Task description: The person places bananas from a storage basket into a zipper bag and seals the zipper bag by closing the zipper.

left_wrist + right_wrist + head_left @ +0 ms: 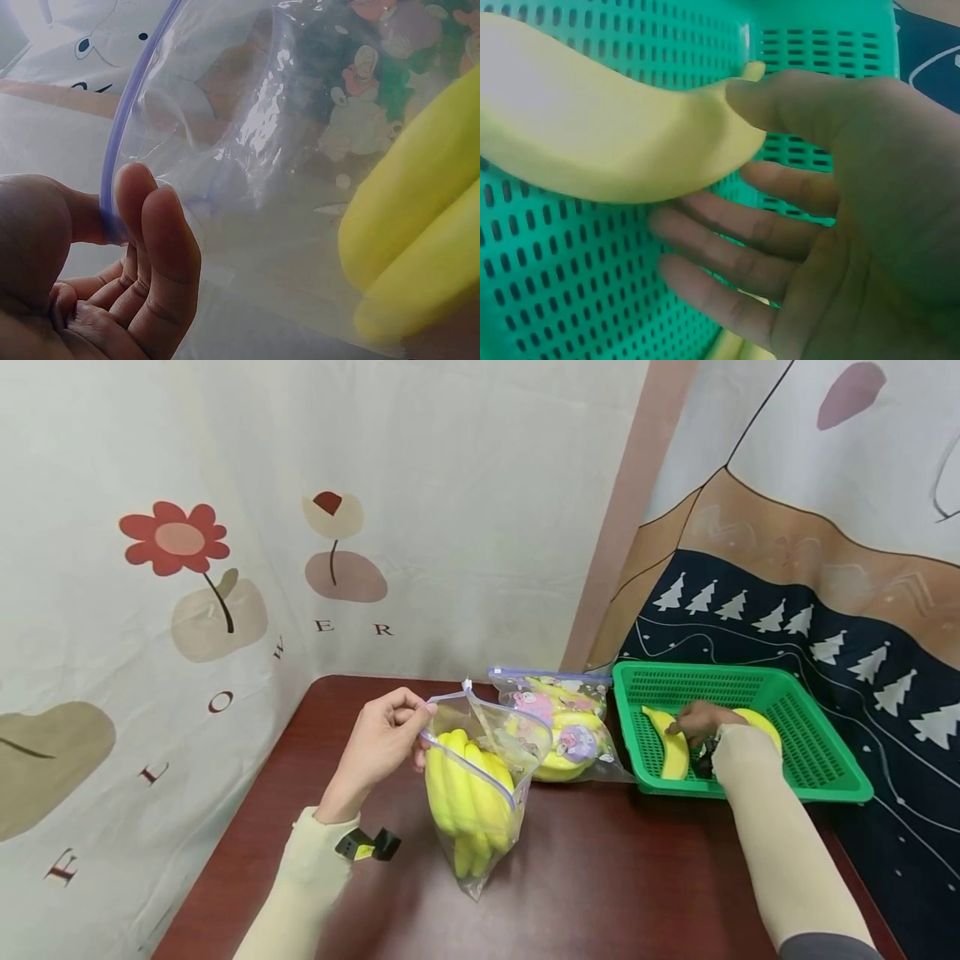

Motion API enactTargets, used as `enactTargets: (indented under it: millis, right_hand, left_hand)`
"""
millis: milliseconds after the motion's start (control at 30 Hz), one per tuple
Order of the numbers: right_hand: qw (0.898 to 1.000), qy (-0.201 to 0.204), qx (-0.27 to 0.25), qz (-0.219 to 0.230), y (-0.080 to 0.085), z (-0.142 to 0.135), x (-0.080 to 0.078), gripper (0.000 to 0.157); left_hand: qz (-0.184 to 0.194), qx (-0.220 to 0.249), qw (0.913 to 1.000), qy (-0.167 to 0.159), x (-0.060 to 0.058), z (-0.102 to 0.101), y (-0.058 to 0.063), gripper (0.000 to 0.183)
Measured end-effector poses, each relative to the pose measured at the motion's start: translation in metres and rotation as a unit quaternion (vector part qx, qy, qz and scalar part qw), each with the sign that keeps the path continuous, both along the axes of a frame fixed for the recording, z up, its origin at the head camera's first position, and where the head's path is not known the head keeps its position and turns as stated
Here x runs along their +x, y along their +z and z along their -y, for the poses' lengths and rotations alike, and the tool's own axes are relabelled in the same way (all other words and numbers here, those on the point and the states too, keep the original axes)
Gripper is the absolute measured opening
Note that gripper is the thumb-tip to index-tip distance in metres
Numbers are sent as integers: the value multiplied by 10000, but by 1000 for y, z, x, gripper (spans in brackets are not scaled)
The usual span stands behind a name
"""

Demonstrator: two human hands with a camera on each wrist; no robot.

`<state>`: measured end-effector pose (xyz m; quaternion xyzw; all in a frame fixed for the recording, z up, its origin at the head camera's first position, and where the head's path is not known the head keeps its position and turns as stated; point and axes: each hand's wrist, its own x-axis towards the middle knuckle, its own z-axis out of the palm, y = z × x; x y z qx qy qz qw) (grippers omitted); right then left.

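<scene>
My left hand [386, 731] pinches the purple-edged rim of a clear zip bag [487, 710] between thumb and fingers. The bag's mouth gapes open, and a bunch of yellow bananas [468, 793] fills its lower part. In the left wrist view, the purple zip strip [124, 120] runs between the thumb and fingertips. Over in the green basket, my right hand [705, 720] is on a single banana [675, 756]. The right wrist view shows the thumb over the stem end of this banana [630, 135], with the fingers curled along its other side.
The green plastic basket [847, 768] stands at the right of the dark red table [600, 877]. More yellow fruit [763, 727] lies in it, partly behind the right wrist. Another zip bag [577, 743], printed and holding bananas, lies between open bag and basket. A printed cloth [480, 527] hangs behind.
</scene>
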<state>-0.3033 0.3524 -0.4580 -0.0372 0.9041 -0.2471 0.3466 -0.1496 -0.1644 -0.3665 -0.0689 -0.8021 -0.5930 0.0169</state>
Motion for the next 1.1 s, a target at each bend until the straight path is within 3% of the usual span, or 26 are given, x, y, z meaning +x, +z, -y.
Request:
enactTargets:
  millis: [67, 233, 533, 833, 1100]
  right_hand:
    - [10000, 47, 28, 63, -4, 1, -2, 35]
    - [9995, 136, 269, 38, -6, 3, -2, 38]
    - [9959, 205, 873, -140, -7, 8, -2, 34]
    - [9964, -235, 778, -245, -10, 9, -5, 45]
    - [9985, -469, 249, -134, -7, 13, -2, 38]
  left_hand:
    - [-13, -46, 10000, 5, 0, 0, -1, 27]
    - [-32, -80, 10000, 42, -2, -1, -2, 19]
    - [82, -56, 9999, 39, -3, -1, -3, 23]
    - [49, -14, 10000, -6, -3, 1, -4, 26]
    - [1, -26, 10000, -6, -2, 3, -5, 25]
